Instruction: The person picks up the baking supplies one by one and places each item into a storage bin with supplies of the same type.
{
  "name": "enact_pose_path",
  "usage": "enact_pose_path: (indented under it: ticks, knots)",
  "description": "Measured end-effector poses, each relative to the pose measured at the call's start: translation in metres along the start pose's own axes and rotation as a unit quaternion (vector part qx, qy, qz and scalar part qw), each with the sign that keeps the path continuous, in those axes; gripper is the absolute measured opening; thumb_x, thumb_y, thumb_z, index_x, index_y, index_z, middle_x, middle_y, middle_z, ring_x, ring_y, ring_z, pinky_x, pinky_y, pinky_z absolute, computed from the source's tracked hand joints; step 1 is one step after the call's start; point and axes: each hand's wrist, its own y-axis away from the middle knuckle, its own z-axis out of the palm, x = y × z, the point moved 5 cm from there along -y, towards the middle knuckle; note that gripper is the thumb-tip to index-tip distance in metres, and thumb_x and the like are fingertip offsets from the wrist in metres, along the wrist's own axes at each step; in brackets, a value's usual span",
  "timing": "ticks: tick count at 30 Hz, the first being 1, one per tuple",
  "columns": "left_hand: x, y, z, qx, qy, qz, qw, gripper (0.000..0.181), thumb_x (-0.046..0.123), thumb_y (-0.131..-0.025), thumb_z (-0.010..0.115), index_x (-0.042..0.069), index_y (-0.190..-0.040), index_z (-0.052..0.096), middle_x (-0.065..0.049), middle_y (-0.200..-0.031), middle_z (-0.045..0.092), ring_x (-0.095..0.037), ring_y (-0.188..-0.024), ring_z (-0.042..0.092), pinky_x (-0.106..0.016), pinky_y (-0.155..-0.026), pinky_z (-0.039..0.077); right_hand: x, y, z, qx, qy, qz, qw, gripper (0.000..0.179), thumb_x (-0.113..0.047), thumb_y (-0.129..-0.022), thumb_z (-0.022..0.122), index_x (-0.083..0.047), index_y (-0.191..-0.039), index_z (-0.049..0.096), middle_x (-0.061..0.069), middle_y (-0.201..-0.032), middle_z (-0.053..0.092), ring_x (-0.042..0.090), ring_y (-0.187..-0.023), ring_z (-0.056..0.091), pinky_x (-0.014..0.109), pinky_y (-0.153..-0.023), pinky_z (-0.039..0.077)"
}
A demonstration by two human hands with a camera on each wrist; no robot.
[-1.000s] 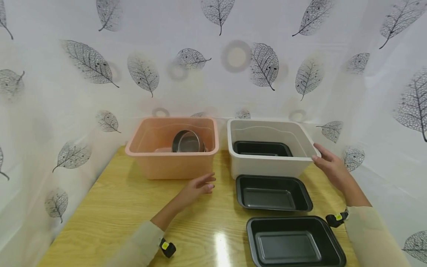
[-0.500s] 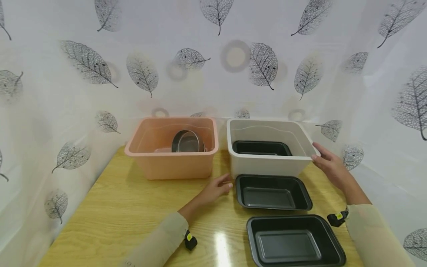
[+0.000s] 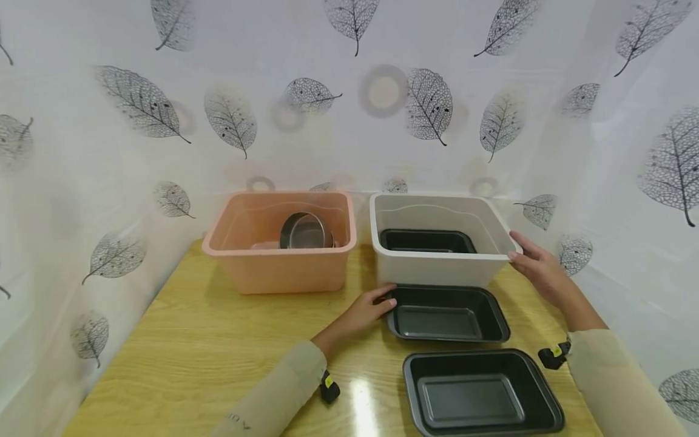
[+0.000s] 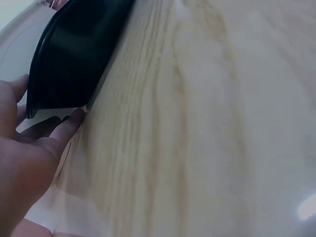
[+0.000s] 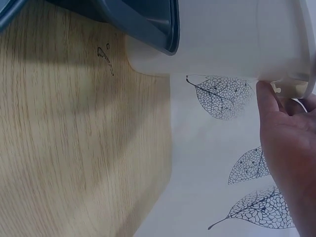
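Observation:
My left hand (image 3: 367,312) is at the left end of a black loaf pan (image 3: 437,321), its fingers fairly straight. In the left wrist view, fingertips of the left hand (image 4: 29,158) lie right at the end of the loaf pan (image 4: 74,54), near its rim and lower corner. My right hand (image 3: 540,273) grips the right front corner of a white plastic bin (image 3: 437,268). From the right wrist, the thumb of the right hand (image 5: 286,133) presses under the bin's rim, with other fingers partly hidden behind it. Inside the bin lies another black loaf pan (image 3: 428,240).
A larger black baking pan (image 3: 469,400) sits nearer on the wooden table (image 3: 218,352). At the back left stands a pink plastic bin (image 3: 284,271) with round metal cake tins (image 3: 307,232) inside. Behind hangs a leaf-patterned curtain (image 3: 327,145).
My left hand has moved right, from in front of the pink bin to the left end of the nearer loaf pan. The right hand stays at the white bin's corner.

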Motion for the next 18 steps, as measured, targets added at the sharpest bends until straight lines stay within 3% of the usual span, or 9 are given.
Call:
enact_pose_path:
  ticks: [6, 11, 15, 18]
  knots:
    - [0.0065, -0.0059, -0.001, -0.023, -0.025, -0.001, 0.9994, 0.046, 0.032, -0.105, 0.055, 0.017, -0.149, 0.052, -0.005, -0.154, 0.049, -0.021, -0.144, 0.041, -0.043, -0.118, 0.038, -0.0012, 0.0005, -0.0004, -0.001, 0.001, -0.002, 1.0, 0.071, -0.014, -0.108, 0.047, -0.008, -0.162, 0.003, 0.021, -0.167, -0.01, -0.009, -0.135, 0.041, 0.003, -0.097, 0.043]
    - [0.0098, -0.0068, 0.0029, -0.044, -0.016, -0.007, 0.9989, 0.046, 0.025, -0.106, 0.053, 0.013, -0.151, 0.049, -0.007, -0.156, 0.046, -0.022, -0.146, 0.039, -0.042, -0.119, 0.037, -0.0015, 0.0013, -0.0001, 0.002, 0.015, 0.001, 0.9999, 0.071, -0.016, -0.108, 0.048, -0.008, -0.163, 0.004, 0.022, -0.168, -0.009, -0.003, -0.14, 0.038, 0.004, -0.098, 0.043]
    - [0.0105, -0.0064, 0.005, -0.042, -0.004, -0.011, 0.9991, 0.045, 0.018, -0.107, 0.052, 0.011, -0.151, 0.048, -0.009, -0.156, 0.045, -0.023, -0.145, 0.04, -0.041, -0.117, 0.04, -0.0012, 0.0011, 0.0, 0.002, 0.027, 0.003, 0.9996, 0.071, -0.017, -0.108, 0.048, -0.009, -0.163, 0.005, 0.023, -0.167, -0.007, 0.004, -0.146, 0.033, 0.004, -0.098, 0.043]
    - [0.0109, -0.0059, 0.0049, -0.034, 0.005, -0.008, 0.9994, 0.044, 0.012, -0.106, 0.052, 0.009, -0.15, 0.049, -0.01, -0.155, 0.047, -0.02, -0.136, 0.047, -0.033, -0.107, 0.046, -0.0008, 0.0005, 0.0001, 0.005, 0.024, 0.004, 0.9997, 0.07, -0.017, -0.108, 0.048, -0.009, -0.163, 0.005, 0.024, -0.167, -0.005, 0.007, -0.148, 0.031, 0.004, -0.097, 0.043]
